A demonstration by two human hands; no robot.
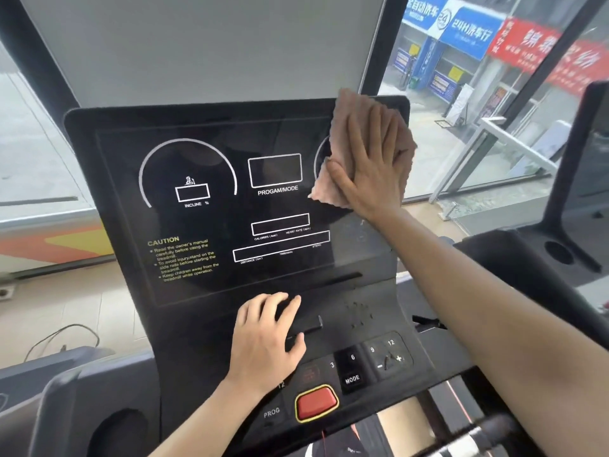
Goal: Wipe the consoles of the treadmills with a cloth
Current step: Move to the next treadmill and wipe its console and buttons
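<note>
Nearest me, my left hand [263, 338] rests on the console [204, 285] ledge, grip loosely spread. My right hand [372, 159], fingers flat, presses the pink cloth [342, 127] against its upper right corner, seemingly mid-wipe.

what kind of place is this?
Most likely a street-level gym. The right hand presses a cloth on a treadmill console with incline and calorie readouts and a red stop button. A second machine stands beside it; the window shows shopfronts.
</note>
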